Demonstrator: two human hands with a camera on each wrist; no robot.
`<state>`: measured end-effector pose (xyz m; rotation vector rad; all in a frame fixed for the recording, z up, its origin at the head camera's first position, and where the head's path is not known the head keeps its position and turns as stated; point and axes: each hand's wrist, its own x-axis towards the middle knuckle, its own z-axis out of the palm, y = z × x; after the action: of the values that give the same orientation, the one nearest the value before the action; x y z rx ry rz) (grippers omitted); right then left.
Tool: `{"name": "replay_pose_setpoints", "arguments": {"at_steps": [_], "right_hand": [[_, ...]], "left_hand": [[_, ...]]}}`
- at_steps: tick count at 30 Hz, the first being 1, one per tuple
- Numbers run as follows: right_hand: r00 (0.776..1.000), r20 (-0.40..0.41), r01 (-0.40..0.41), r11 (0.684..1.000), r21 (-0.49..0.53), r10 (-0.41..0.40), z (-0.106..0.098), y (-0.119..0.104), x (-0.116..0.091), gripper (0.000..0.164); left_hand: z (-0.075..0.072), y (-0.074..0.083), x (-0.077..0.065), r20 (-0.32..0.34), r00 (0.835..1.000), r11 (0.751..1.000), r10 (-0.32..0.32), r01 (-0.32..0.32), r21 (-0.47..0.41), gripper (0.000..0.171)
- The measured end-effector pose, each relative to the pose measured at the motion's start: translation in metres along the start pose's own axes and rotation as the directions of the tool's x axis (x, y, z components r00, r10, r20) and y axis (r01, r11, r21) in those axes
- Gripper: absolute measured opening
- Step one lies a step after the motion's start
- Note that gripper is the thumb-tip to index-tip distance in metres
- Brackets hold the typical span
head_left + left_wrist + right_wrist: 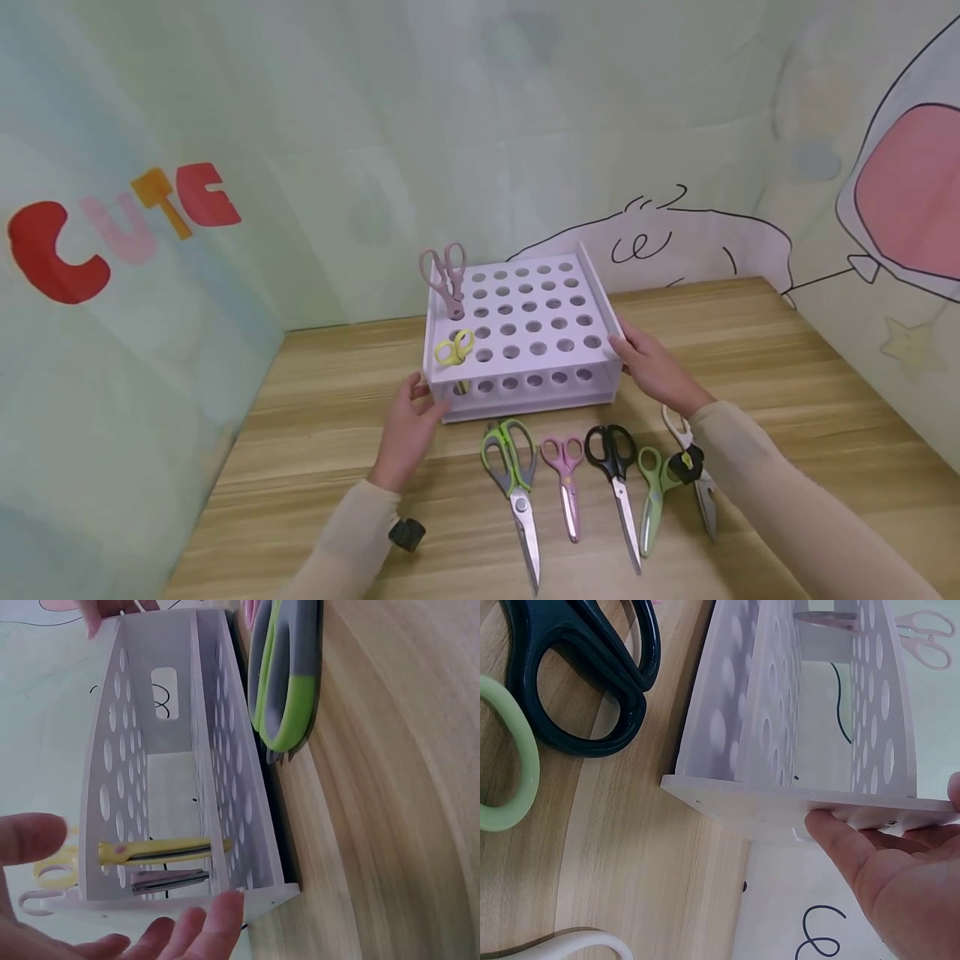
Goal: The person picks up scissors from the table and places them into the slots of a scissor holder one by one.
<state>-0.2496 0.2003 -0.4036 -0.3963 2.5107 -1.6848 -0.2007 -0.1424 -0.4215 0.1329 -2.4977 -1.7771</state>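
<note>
The rack (518, 318) was flanked at left by the loosely spread left hand (407, 431), gripped at right by the right hand (660, 371).

Sleeved arms (787, 492) stretched forward, left hand (406, 432) loosely spread, right hand (658, 367) gripping

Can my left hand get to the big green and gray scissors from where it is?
Probably yes: your left hand is by the rack, the green and gray scissors lie just right of that hand, and only bare tabletop shows between the two.
</note>
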Motion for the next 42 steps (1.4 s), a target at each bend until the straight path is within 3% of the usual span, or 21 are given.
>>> {"name": "replay_pose_setpoints", "arguments": {"at_steps": [6, 13, 23, 30, 36, 42], "right_hand": [[1.000, -0.003, 0.003, 1.000, 0.006, -0.003, 0.000, 0.001, 0.000, 0.056], [1.000, -0.007, 0.025, 1.000, 0.015, -0.025, 0.000, 0.001, -0.001, 0.056], [1.000, -0.008, 0.010, 1.000, 0.028, -0.009, -0.001, 0.000, -0.003, 0.055], [1.000, -0.011, 0.009, 1.000, 0.023, -0.009, 0.001, 0.000, -0.001, 0.056], [1.000, -0.014, 0.015, 0.999, 0.030, -0.015, 0.000, 0.003, 0.000, 0.056], [1.000, -0.004, -0.005, 1.000, 0.016, 0.005, -0.001, 0.002, -0.001, 0.056]], "left_hand": [[0.009, -0.007, -0.004, 0.003, 1.000, 0.993, -0.010, 0.010, 0.120, 0.066], [0.016, -0.013, -0.006, 0.043, 0.996, 0.992, -0.084, 0.079, 0.101, 0.077], [0.027, -0.018, -0.013, 0.105, 0.990, 0.987, -0.092, 0.077, 0.141, 0.066], [0.029, -0.014, -0.019, 0.124, 0.987, 0.961, -0.105, 0.068, 0.268, 0.062], [0.033, -0.015, -0.022, 0.111, 0.980, 0.950, -0.168, 0.130, 0.285, 0.076], [0.039, -0.018, -0.028, 0.117, 0.977, 0.930, -0.179, 0.129, 0.343, 0.081]]}}
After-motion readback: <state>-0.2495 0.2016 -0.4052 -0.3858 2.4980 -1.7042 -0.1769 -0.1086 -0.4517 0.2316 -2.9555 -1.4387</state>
